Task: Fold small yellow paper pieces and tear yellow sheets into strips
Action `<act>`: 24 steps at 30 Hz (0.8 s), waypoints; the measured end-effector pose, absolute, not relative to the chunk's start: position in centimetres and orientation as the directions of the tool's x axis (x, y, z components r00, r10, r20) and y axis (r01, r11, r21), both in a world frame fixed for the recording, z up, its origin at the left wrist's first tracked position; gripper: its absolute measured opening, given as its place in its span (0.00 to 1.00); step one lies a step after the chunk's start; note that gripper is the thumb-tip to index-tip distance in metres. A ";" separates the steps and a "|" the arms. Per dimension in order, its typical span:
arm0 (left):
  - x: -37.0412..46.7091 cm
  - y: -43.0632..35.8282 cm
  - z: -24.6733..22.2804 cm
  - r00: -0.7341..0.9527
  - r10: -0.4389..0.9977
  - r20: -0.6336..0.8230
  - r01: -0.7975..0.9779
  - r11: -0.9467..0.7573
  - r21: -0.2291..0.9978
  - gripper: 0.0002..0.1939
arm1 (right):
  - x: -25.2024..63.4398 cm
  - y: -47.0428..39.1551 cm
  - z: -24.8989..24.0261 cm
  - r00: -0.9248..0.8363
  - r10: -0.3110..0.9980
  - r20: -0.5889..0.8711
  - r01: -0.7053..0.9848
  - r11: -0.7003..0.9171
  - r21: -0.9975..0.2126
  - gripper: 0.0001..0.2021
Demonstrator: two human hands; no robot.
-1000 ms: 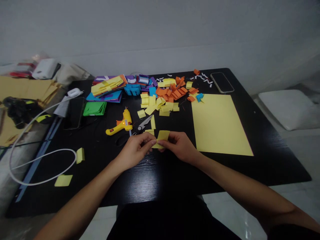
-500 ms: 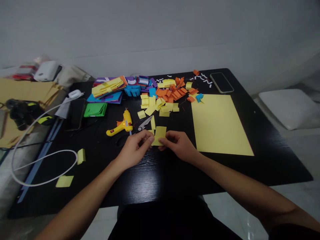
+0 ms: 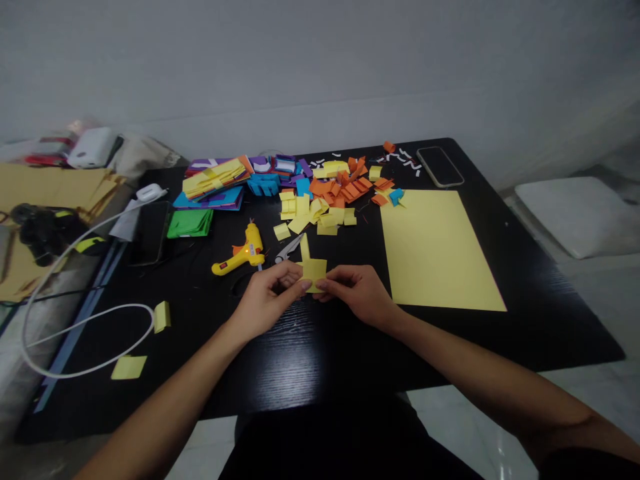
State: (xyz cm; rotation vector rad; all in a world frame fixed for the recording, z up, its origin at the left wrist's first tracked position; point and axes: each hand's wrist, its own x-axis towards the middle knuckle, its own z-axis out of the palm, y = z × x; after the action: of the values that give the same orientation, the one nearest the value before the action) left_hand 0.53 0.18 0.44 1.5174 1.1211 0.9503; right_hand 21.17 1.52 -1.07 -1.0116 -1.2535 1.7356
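A small yellow paper piece (image 3: 315,272) is held upright between my two hands, above the black table (image 3: 320,360). My left hand (image 3: 273,293) pinches its lower left corner, thumb on the near face. At the lower right corner, my right hand (image 3: 355,290) grips the same piece with thumb and fingers. Just beyond my hands lie scissors (image 3: 289,249), partly hidden, and a narrow yellow strip (image 3: 305,247). A yellow glue gun (image 3: 245,251) rests left of the scissors. Folded yellow pieces (image 3: 300,207) and orange pieces (image 3: 347,187) are heaped farther back.
A large yellow sheet (image 3: 443,250) lies at the right, with a phone (image 3: 440,166) behind it. Green paper (image 3: 190,223), another phone (image 3: 150,233) and stacked coloured paper (image 3: 217,180) are at the left. A white cable (image 3: 90,313) loops near two yellow pieces.
The yellow piece between my hands has turned and now looks wider and shorter. Both hands keep hold of it. The view has shifted slightly.
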 end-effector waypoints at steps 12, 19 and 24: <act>-0.3 0.7 0.9 0.363 0.890 0.276 0.264 -0.382 0.886 0.08 | 21.2 1.9 -1.1 -0.532 0.798 -0.284 -0.256 -0.471 -0.844 0.21; 0.5 0.1 1.0 0.191 0.980 0.056 0.154 -0.086 0.984 0.11 | 21.2 1.8 -1.6 -0.451 0.868 -0.210 -0.231 -0.341 -0.911 0.20; 0.9 -0.2 0.1 0.206 0.976 -0.069 0.176 0.032 0.984 0.12 | 21.2 1.6 -1.4 -0.428 0.888 -0.169 -0.182 -0.268 -0.946 0.16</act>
State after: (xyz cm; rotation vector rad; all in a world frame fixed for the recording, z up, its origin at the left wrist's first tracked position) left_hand 0.91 -0.24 0.05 1.3881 1.1943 0.9265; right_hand 21.17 1.65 -1.38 -0.9578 -1.2001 1.7926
